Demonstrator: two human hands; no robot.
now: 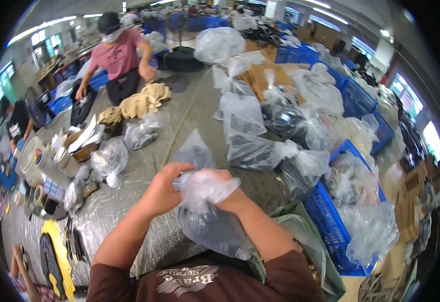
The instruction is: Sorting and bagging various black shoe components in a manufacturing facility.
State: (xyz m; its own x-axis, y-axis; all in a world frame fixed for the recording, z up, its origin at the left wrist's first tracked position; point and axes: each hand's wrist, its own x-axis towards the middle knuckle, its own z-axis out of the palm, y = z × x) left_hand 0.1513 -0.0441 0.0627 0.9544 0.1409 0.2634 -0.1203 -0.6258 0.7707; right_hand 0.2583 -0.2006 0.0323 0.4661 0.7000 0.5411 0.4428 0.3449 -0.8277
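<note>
A clear plastic bag [212, 229] with dark contents is between my forearms, close to my body at the table's near edge. Its loose top is bunched up into a crumpled neck. My left hand [172, 185] is closed on the left side of that neck, with its fingers curled. From the right, my right hand [229, 192] grips the bunched plastic, which hides most of its fingers. Just beyond my hands, a flat clear bag [194, 147] with a grey tint lies on the table.
Several tied bags [260, 151] with dark contents lie along the table's right side. A blue crate [330, 221] of plastic bags stands at right. Cups and tubs [46, 163] crowd the left. Across the table [179, 110], a person in pink [119, 58] handles dark cloth beside tan fabric [144, 100].
</note>
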